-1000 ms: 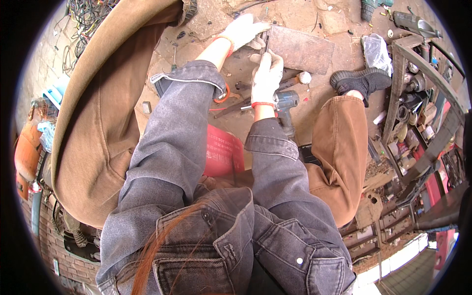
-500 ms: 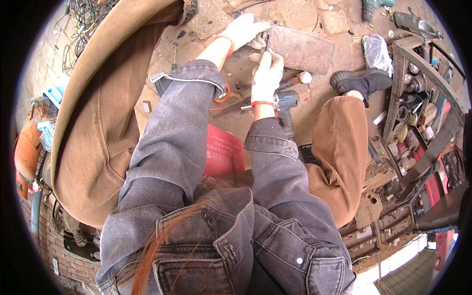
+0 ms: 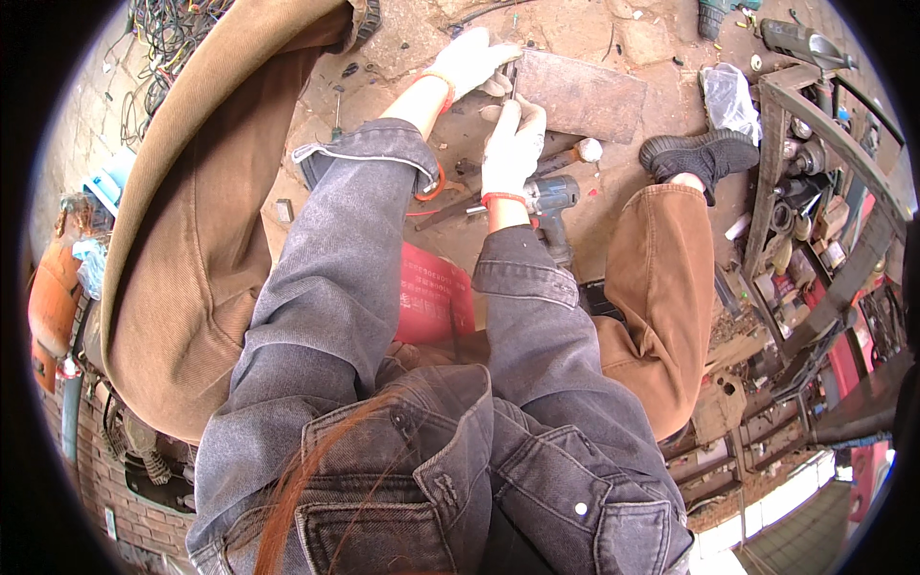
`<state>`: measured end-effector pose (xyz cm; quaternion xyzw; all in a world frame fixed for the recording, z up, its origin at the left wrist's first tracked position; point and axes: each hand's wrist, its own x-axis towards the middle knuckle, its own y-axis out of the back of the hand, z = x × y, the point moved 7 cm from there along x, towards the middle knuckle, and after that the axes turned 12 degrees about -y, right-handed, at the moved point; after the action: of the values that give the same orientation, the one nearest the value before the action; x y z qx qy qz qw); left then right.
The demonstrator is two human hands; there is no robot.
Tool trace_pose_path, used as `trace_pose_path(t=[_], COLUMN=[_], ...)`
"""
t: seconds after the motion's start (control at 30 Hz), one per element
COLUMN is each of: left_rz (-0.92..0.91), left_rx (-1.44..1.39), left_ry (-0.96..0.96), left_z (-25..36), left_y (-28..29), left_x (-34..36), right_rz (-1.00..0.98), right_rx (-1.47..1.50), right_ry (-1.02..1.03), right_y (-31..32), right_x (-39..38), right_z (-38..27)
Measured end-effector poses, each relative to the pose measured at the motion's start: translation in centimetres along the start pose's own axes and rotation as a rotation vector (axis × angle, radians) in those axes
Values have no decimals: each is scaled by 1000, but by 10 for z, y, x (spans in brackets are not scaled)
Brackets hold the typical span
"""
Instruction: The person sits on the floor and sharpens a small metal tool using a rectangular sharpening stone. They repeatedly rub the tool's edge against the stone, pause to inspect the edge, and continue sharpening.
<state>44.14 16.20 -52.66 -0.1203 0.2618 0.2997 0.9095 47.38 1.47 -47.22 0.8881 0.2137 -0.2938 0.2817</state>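
My left hand (image 3: 470, 67) and my right hand (image 3: 515, 146) both wear white work gloves with red cuffs. Between them is a thin dark rod (image 3: 512, 80), standing along the left edge of a flat brownish plate (image 3: 583, 96) on the ground. The right thumb and fingers pinch the rod's near end. At its far end the left fingers and thumb close around it, partly hiding it. Just below the right hand lies a blue-grey cordless power drill (image 3: 554, 196). Beside it, a hammer (image 3: 586, 151) with a pale, rounded end is partly covered by the right hand.
A red stool-like object (image 3: 431, 297) is between my legs. An orange-handled tool (image 3: 433, 182) lies by my left cuff, a screwdriver (image 3: 336, 115) farther left. On the right stand a metal frame rack (image 3: 771, 182) full of parts and a clear plastic bag (image 3: 728, 101). Tangled wires (image 3: 168, 48) lie far left.
The whole view has shifted slightly. Both hands keep hold of the rod at the plate's edge, with the right fingers slightly rearranged.
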Motion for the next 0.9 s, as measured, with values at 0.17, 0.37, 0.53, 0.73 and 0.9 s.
trace_pose_path(t=[0.17, 0.37, 0.53, 0.73, 0.9], left_rz=[6, -3, 2, 12, -31], left_rx=[0, -15, -3, -11, 13], left_ry=[30, 29, 15, 16, 14], left_z=[-1, -2, 0, 0, 0], left_y=[1, 1, 0, 1, 0], left_x=[0, 1, 1, 0, 1], right_rz=[24, 19, 25, 37, 59], right_rx=[-55, -36, -10, -27, -58], right_ry=[1, -9, 9, 10, -1], right_y=[0, 0, -1, -1, 1], right_x=[-4, -5, -6, -6, -7], right_z=[-5, -4, -3, 0, 4])
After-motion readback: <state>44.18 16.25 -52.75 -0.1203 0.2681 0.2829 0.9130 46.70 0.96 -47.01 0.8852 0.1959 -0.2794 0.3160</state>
